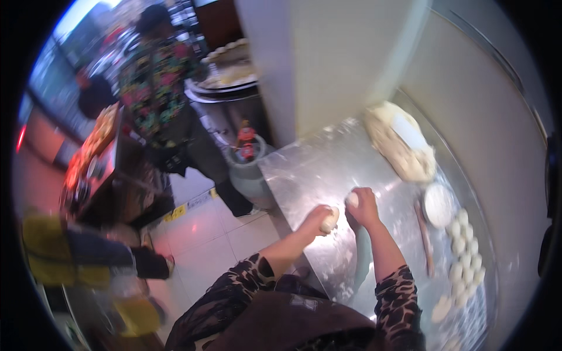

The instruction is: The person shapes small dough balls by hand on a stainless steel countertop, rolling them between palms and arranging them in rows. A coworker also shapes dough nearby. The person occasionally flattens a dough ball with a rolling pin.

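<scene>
My left hand (pixel 317 222) grips a piece of pale dough (pixel 330 220) above the left side of a metal worktable (pixel 303 169). A little to the right, my right hand (pixel 365 206) is closed around a smaller white dough piece (pixel 352 199), partly hidden by the fingers. The two hands are apart. A wooden rolling pin (pixel 424 241) lies right of my right forearm, beside a round container of white flour (pixel 438 205). Several small dough balls (pixel 466 263) sit in rows along the right edge, and a flattened dough piece (pixel 441 308) rests below them.
A large dough mass (pixel 390 145) with a pale flat tool (pixel 409 131) on it lies at the table's far end. Beyond the left edge stand a gas cylinder (pixel 250 175), a person in a floral top (pixel 153 83) and a round pan (pixel 232 70). Another person (pixel 101 254) is lower left.
</scene>
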`<move>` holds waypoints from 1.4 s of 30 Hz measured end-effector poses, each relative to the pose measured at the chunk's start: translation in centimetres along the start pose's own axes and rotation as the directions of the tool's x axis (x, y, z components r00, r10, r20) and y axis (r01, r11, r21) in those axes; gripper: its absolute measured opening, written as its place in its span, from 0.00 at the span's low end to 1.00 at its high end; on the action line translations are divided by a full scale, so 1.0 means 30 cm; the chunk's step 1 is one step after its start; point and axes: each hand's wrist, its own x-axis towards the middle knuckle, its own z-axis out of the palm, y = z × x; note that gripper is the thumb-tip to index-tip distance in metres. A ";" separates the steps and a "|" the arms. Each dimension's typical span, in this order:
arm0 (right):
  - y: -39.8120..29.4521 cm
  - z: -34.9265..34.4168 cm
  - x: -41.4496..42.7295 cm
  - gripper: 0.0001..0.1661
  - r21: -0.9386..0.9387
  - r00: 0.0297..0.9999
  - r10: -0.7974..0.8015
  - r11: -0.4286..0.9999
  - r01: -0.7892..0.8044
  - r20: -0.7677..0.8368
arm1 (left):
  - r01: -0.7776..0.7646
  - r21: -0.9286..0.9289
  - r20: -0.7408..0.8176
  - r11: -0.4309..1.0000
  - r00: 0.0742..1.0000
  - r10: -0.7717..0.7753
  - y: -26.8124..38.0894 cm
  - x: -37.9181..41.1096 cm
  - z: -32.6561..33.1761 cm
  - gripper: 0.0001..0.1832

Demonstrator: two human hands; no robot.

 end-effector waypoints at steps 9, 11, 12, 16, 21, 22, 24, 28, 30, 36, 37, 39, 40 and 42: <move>0.192 -0.472 -0.730 0.29 0.919 0.825 0.407 -0.215 -0.332 0.393 | 0.254 -0.173 0.458 0.952 0.876 -0.151 -0.083 -0.027 0.347 0.24; 0.240 -0.595 -0.974 0.30 0.954 0.820 0.493 -0.219 -0.204 0.289 | 0.330 -0.032 0.567 0.943 0.783 -0.255 -0.172 -0.051 0.519 0.23; 0.247 -0.658 -1.090 0.30 0.973 0.805 0.553 -0.194 -0.125 0.214 | 0.341 0.023 0.604 0.940 0.744 -0.285 -0.216 -0.064 0.602 0.22; 0.298 -0.892 -1.516 0.30 0.986 0.653 0.757 -0.079 0.146 -0.036 | 0.337 0.341 0.691 0.877 0.543 -0.477 -0.443 -0.154 1.002 0.21; 0.506 -1.093 -1.919 0.29 0.945 0.027 0.947 0.321 -0.063 -0.320 | 0.134 0.519 0.750 0.844 0.402 -0.525 -0.737 -0.316 1.468 0.30; 0.516 -1.136 -1.935 0.31 0.896 -0.045 0.916 0.380 -0.228 -0.399 | 0.047 0.560 0.745 0.827 0.407 -0.528 -0.791 -0.339 1.542 0.32; 0.626 -1.183 -2.050 0.33 0.635 -0.078 0.747 0.499 -0.590 -0.660 | -0.255 0.662 0.734 0.705 0.412 -0.540 -0.935 -0.381 1.691 0.34; 0.757 -1.231 -2.132 0.36 0.133 0.134 0.700 0.313 -0.940 -0.701 | -0.825 0.349 0.931 0.444 0.358 -0.066 -1.229 -0.405 1.824 0.38; 0.708 -1.250 -2.012 0.33 -0.081 0.124 0.676 0.096 -0.992 -0.727 | -0.876 0.421 0.901 0.237 0.434 0.004 -1.263 -0.406 1.828 0.36; 0.841 -1.249 -1.792 0.36 0.243 0.390 0.695 0.627 -0.740 -0.604 | -0.875 0.439 0.835 0.204 0.481 0.266 -1.078 -0.271 1.684 0.22; 0.872 -1.236 -1.728 0.38 0.178 0.435 0.655 0.655 -0.734 -0.618 | -0.864 0.467 0.808 0.189 0.503 0.307 -1.026 -0.239 1.631 0.20; 0.932 -1.206 -1.622 0.42 0.039 0.509 0.572 0.688 -0.724 -0.643 | -0.851 0.473 0.762 0.229 0.525 0.379 -0.941 -0.189 1.520 0.16; 0.938 -1.202 -1.560 0.44 0.013 0.512 0.617 0.646 -0.763 -0.597 | -0.846 0.457 0.741 0.275 0.533 0.409 -0.896 -0.177 1.459 0.15; 0.946 -1.200 -1.453 0.48 -0.059 0.488 0.712 0.535 -0.843 -0.506 | -0.776 0.578 0.666 0.251 0.627 0.404 -0.830 -0.172 1.363 0.13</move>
